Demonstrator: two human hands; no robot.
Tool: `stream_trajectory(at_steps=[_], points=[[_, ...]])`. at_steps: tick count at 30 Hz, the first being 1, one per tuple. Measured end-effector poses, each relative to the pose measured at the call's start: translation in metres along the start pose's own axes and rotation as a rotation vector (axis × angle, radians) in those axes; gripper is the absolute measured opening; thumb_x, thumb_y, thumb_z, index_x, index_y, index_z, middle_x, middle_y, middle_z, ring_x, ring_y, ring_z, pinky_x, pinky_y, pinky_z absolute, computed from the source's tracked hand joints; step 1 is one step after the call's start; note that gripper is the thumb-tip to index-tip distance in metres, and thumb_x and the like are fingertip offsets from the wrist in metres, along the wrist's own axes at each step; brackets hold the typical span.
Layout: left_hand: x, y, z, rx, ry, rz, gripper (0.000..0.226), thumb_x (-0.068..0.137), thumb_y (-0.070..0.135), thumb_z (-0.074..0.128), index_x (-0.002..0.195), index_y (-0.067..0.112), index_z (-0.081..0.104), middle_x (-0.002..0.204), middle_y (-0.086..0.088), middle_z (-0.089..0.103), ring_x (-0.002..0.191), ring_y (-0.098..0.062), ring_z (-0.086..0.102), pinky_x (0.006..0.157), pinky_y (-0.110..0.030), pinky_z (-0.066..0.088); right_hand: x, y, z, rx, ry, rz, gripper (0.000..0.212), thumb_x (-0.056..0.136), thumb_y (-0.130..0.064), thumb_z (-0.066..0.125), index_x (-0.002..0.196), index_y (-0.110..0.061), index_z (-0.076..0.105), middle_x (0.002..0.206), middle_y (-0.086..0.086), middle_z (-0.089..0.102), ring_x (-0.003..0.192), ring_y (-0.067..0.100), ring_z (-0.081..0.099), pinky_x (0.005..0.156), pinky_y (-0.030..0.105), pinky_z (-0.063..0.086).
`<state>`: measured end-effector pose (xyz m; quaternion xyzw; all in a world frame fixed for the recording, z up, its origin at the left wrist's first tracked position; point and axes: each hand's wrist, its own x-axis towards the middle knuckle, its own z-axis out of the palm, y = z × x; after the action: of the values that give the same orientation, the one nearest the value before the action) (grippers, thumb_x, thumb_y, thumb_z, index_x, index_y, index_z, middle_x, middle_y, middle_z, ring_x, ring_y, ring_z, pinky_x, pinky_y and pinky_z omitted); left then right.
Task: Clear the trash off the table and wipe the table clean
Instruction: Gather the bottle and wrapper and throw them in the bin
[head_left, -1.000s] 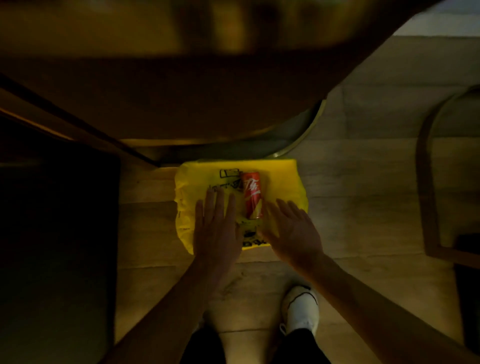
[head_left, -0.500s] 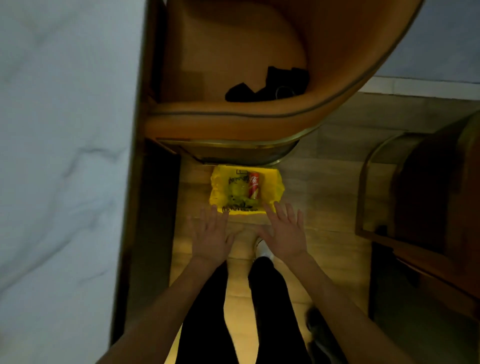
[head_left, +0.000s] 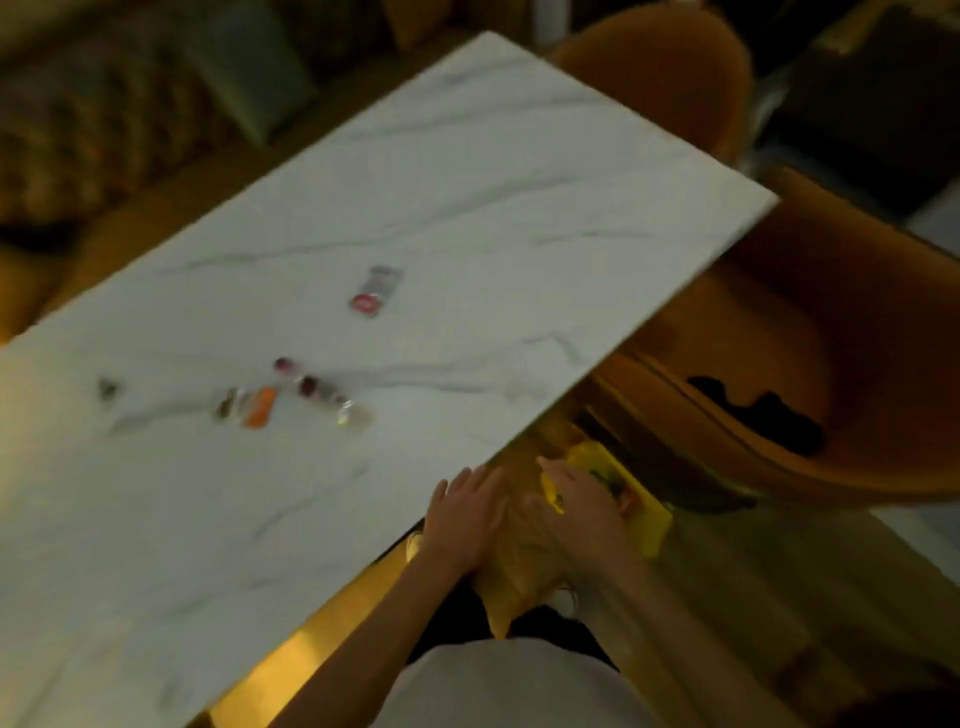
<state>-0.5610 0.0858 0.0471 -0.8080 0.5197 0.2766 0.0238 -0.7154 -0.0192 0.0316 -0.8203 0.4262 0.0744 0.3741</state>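
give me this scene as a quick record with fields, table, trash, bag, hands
table: white marble-look tabletop, seen at a slant
trash: small blurred wrappers, one with a red patch, an orange one, others beside it
bag: yellow plastic bag on the floor past the table edge
left hand: open, empty
right hand: open, above the bag
chair: orange curved chair

Nothing can be read here; the picture is blurred by motion. The yellow bag (head_left: 647, 525) on the floor carries dark print, but it is smeared and partly covered, so no letters come out. On the tabletop (head_left: 467, 197), a small wrapper (head_left: 375, 289) shows a red patch that may be a label, too soft to make out. The other scraps (head_left: 291, 397) nearby bear no legible marks.
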Motion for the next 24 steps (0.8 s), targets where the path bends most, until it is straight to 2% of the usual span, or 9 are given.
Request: stream_trajectory(at_steps=[2, 5, 8, 11, 16, 21, 24], points=[[-0.018, -0.044, -0.019, -0.055, 0.083, -0.151, 0.057, 0.096, 0.049, 0.019, 0.146, 0.028, 0.035, 0.154, 0.002, 0.037, 0.142, -0.021, 0.034, 0.115, -0.041, 0.026, 0.024, -0.047, -0.003, -0.06, 0.001, -0.12, 0.064, 0.091, -0.06, 0.046, 0.146, -0.027, 0.039, 0.149, 0.002, 0.044, 0.136, 0.021, 0.041, 0.113, 0.039, 0.034], [-0.044, -0.109, -0.039, -0.191, 0.202, -0.349, 0.078, 0.083, 0.059, 0.007, 0.141, 0.023, 0.046, 0.145, -0.002, 0.05, 0.133, -0.023, 0.047, 0.108, -0.038, 0.036, 0.06, -0.11, 0.002, -0.158, -0.058, -0.282, 0.063, 0.092, -0.058, 0.045, 0.146, -0.026, 0.039, 0.151, 0.002, 0.042, 0.14, 0.021, 0.037, 0.116, 0.035, 0.027], [-0.06, -0.167, -0.06, -0.305, 0.253, -0.521, 0.057, 0.097, 0.052, 0.026, 0.143, 0.023, 0.043, 0.145, -0.002, 0.049, 0.13, -0.025, 0.049, 0.107, -0.038, 0.038, 0.094, -0.176, 0.01, -0.211, -0.107, -0.356, 0.064, 0.092, -0.059, 0.043, 0.148, -0.027, 0.036, 0.153, 0.001, 0.039, 0.142, 0.018, 0.034, 0.116, 0.033, 0.025], [-0.061, -0.213, -0.073, -0.369, 0.23, -0.604, 0.051, 0.1, 0.048, 0.031, 0.145, 0.026, 0.038, 0.147, -0.001, 0.047, 0.131, -0.025, 0.046, 0.109, -0.041, 0.035, 0.12, -0.221, 0.025, -0.172, -0.163, -0.327, 0.065, 0.091, -0.061, 0.043, 0.147, -0.031, 0.035, 0.153, -0.001, 0.038, 0.142, 0.018, 0.034, 0.116, 0.036, 0.027], [-0.021, -0.272, -0.094, -0.465, 0.184, -0.564, 0.048, 0.1, 0.046, 0.034, 0.141, 0.023, 0.044, 0.145, -0.002, 0.049, 0.133, -0.021, 0.045, 0.11, -0.036, 0.034, 0.151, -0.252, 0.049, -0.02, -0.145, -0.125, 0.058, 0.092, -0.054, 0.05, 0.142, -0.027, 0.043, 0.14, 0.001, 0.053, 0.128, 0.02, 0.051, 0.107, 0.038, 0.041], [0.062, -0.328, -0.126, -0.57, 0.131, -0.48, 0.036, 0.096, 0.03, 0.049, 0.126, 0.011, 0.058, 0.13, -0.013, 0.059, 0.122, -0.03, 0.054, 0.102, -0.038, 0.042, 0.181, -0.249, 0.082, -0.01, -0.164, 0.177, 0.06, 0.095, -0.05, 0.046, 0.146, -0.02, 0.037, 0.147, 0.008, 0.045, 0.135, 0.025, 0.044, 0.11, 0.04, 0.036], [0.107, -0.352, -0.145, -0.646, 0.071, -0.462, 0.035, 0.097, 0.023, 0.045, 0.124, 0.004, 0.057, 0.126, -0.017, 0.06, 0.118, -0.032, 0.056, 0.097, -0.034, 0.043, 0.192, -0.256, 0.103, 0.147, -0.201, 0.36, 0.06, 0.095, -0.045, 0.048, 0.146, -0.015, 0.037, 0.147, 0.01, 0.046, 0.134, 0.027, 0.044, 0.109, 0.037, 0.034]])
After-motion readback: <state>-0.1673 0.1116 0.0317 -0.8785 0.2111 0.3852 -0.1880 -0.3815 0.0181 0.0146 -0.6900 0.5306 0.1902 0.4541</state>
